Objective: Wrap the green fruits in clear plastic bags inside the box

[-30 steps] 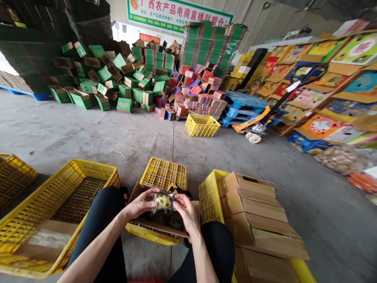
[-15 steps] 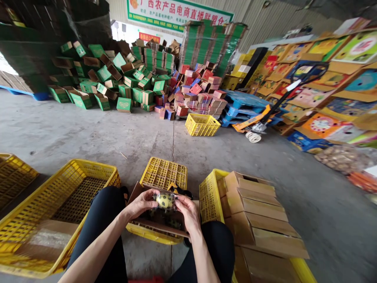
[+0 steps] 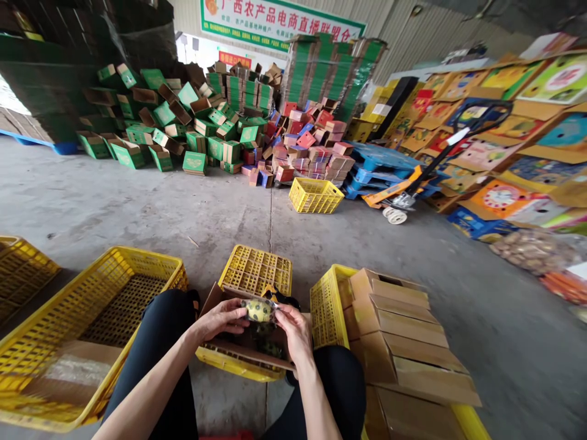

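Between my hands is a small yellow oval item with dark spots in clear wrapping [image 3: 259, 310]; its exact kind does not show. My left hand [image 3: 224, 319] grips its left end, and my right hand [image 3: 292, 324] pinches its right end. Both hold it over an open cardboard box [image 3: 238, 349] that rests on a yellow crate [image 3: 243, 365] between my knees. Several dark, partly hidden items lie inside the box. Just behind the wrapped item, a black and yellow tool-like thing [image 3: 284, 296] is partly covered.
A yellow crate with flat cardboard [image 3: 87, 360] stands at my left, and a crate of folded cartons [image 3: 408, 330] at my right. Farther off are another yellow crate [image 3: 315, 195], a pallet jack [image 3: 403, 192], blue pallets [image 3: 380, 160] and a heap of green boxes [image 3: 160, 125].
The wrapped item has turned slightly and shifted a little to the right, with more dark spots facing me. My left fingers have slid along it; both hands still hold it.
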`<action>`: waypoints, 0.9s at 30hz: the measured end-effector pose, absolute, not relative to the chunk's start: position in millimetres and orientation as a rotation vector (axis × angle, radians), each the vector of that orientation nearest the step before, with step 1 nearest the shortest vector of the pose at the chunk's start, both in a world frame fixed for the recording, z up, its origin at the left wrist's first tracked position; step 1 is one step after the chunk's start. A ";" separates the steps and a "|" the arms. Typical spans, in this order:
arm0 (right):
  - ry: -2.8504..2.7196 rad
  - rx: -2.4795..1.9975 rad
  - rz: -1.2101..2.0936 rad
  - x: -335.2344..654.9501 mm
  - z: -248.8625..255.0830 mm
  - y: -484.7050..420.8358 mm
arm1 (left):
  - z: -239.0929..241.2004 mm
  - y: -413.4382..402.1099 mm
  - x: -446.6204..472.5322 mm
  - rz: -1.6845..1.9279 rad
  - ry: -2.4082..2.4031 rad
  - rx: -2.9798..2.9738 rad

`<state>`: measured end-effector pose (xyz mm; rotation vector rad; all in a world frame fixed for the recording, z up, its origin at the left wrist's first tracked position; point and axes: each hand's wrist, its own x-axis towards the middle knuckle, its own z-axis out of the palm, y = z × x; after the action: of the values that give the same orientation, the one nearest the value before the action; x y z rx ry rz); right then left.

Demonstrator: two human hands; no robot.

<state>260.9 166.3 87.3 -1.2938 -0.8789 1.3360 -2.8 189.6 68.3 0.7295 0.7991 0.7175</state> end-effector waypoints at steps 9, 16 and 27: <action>-1.054 -1.255 1.337 260.7 92.5 164.8 | 62.2 197.2 -0.1 0.556 0.897 0.560; -1.119 -1.142 1.435 254.1 107.8 161.4 | 71.7 193.7 -3.5 0.749 0.813 0.597; -0.907 -1.135 1.452 254.0 96.6 164.7 | 77.9 191.4 -2.3 0.891 0.727 0.736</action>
<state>254.0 164.7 96.6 -1.1352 -0.9065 1.4516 -2.3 191.4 77.9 0.7362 0.7273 0.8913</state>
